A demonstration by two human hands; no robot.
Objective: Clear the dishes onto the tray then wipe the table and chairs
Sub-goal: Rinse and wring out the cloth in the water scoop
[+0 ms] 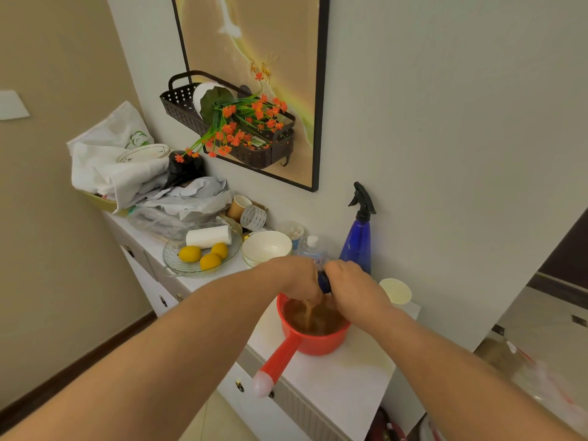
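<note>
From the head camera, the left hand [300,278] and right hand [351,283] are pressed together, both curled around a small dark blue object [324,281], wringing brown liquid into the red plastic ladle-pot [313,340] directly beneath them. A white ceramic bowl [266,247] sits just beyond the left hand, a blue spray bottle [358,241] beyond the right

Head view, single camera: worn at head height, wide-angle, facing forward and steeply down along both forearms. Near field: left hand [300,278] and right hand [353,283], close together over a red ladle [313,329] on a white cabinet top [343,377]. Far field: wall and framed picture [254,74], tilted by lens distortion. No second view.
</note>
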